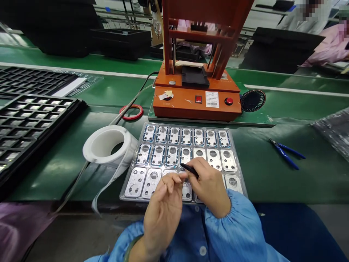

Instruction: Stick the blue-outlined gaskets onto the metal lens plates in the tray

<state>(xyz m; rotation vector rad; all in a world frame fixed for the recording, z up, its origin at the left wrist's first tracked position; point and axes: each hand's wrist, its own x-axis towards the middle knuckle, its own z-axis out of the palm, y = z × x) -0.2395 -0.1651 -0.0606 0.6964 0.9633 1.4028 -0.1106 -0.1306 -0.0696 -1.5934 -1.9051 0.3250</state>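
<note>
Green tabletop (259,145), glossy, under ribbed metal plates (214,159).

A slim black tool (190,170) is tilted over a clear tray (131,198) holding rows of silvery rectangular plates (213,159).

orange-red press machine (196,103), green tabletop (272,174)

Tray (237,162) before machine (188,109) | roll (91,146) left of tray | pliers (285,154) right
</note>
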